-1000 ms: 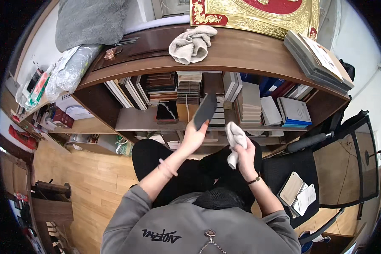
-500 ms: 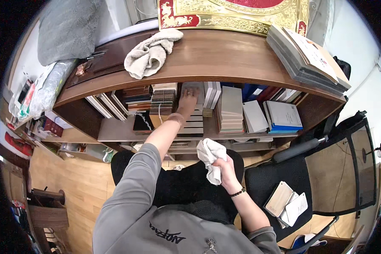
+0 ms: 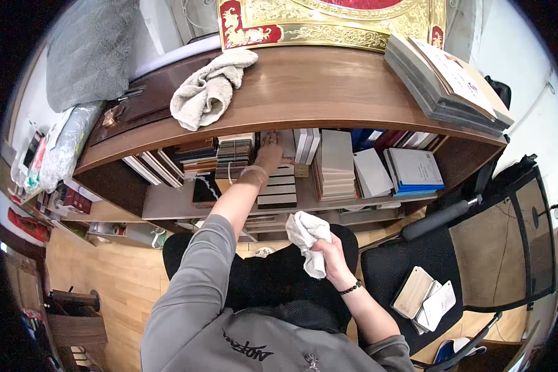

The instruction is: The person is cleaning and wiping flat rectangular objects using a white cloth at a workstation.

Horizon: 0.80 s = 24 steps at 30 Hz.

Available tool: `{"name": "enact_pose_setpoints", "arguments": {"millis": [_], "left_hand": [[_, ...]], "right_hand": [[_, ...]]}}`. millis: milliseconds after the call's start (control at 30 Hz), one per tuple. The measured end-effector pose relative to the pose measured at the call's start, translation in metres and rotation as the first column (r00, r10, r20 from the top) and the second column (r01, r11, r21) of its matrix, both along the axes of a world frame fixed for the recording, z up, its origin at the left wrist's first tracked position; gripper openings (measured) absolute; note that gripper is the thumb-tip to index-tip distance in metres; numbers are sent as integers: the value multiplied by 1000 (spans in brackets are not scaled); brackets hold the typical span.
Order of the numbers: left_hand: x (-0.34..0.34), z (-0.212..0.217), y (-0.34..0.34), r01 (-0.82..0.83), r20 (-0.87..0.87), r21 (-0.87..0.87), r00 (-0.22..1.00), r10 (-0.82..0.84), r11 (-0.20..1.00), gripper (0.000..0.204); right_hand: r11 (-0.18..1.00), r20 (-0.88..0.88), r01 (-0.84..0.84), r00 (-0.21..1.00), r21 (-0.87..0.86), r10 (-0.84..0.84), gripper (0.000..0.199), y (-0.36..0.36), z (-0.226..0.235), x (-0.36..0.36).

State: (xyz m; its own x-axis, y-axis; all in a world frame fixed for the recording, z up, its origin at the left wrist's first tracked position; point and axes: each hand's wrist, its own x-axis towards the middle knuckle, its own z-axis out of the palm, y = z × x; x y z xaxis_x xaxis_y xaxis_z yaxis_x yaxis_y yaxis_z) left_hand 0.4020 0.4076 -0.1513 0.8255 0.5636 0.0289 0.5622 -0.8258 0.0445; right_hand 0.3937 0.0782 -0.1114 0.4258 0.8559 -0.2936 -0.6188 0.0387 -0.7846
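White cloth (image 3: 309, 239) in right hand (image 3: 332, 255), left hand (image 3: 270, 154) on shelf (image 3: 180, 201)

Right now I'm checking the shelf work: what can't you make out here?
- Head view: the left hand fingertips, hidden among the sample boards.
- What those fingers grip: hidden under the shelf top.
- The right hand palm, covered by the white cloth.
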Motion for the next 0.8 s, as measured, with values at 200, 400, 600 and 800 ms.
{"name": "enact_pose_setpoints", "arguments": {"millis": [200,400,600,800], "left_hand": [[1,-4,32,143,82,-53,987,-139,988,102],[5,-6,39,95,-2,-15,995,-95,995,103],[6,7,23,-19,-107,-91,994,9,996,97],[-16,13,-1,-36,130,-57,991,43,998,89]], "right_hand": [[1000,-10,-14,1000,7,14,41,0,-1,0],[1000,5,-20,1000,-14,20,43,2,-5,0],[1000,8,-3,1000,-30,3,44,3,-7,2],[1000,-65,-20,998,13,21,43,5,-5,9]]}}
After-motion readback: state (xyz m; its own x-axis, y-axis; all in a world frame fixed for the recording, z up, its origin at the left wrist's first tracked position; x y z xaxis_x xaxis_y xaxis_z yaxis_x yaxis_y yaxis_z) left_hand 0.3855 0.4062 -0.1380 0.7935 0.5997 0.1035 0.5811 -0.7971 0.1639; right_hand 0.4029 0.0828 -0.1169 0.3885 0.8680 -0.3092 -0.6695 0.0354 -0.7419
